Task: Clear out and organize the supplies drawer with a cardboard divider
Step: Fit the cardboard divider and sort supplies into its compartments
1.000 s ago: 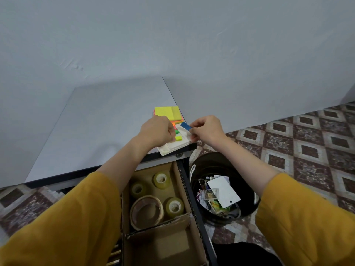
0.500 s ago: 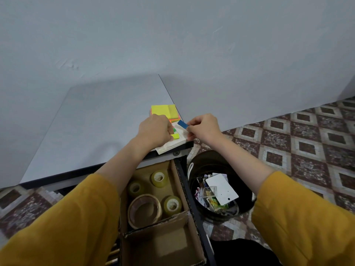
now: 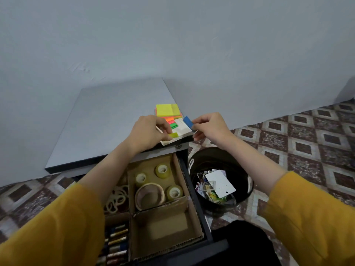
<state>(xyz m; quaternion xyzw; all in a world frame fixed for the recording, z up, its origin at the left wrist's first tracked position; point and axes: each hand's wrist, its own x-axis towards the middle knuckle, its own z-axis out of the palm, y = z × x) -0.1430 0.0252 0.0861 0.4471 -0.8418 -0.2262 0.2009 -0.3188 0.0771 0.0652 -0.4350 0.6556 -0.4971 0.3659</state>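
Your right hand [image 3: 210, 127] pinches a blue flag [image 3: 187, 121] between thumb and forefinger, one end raised off the card [image 3: 182, 129] that carries the other flags. Your left hand [image 3: 147, 132] grips that card at the desk [image 3: 107, 120] corner, bent fingertips by the yellow-green flag [image 3: 173, 134]. It looks placed there to keep the card from lifting as you pull. The card overhangs the corner just above the bin [image 3: 215, 153], which would suit dropping a reject straight in (whether the blue one is a reject, I cannot tell). A yellow pad [image 3: 167, 110] lies just behind the card.

Below, the drawer [image 3: 199, 217] stands open with the divider [image 3: 159, 208] seated in it.
- Back right cell: three small tape rolls [image 3: 162, 170] and one wide roll [image 3: 149, 195], lying flat.
- Front right cell: nothing loose that I can make out, so I judge it the likely home for the flags and pad.
- Left side: pale bands [image 3: 116, 198] in a heap, and pens [image 3: 116, 244] in a row nearer you.

The bin holds paper scraps and wrappers with a white tag [image 3: 221, 184] on top.
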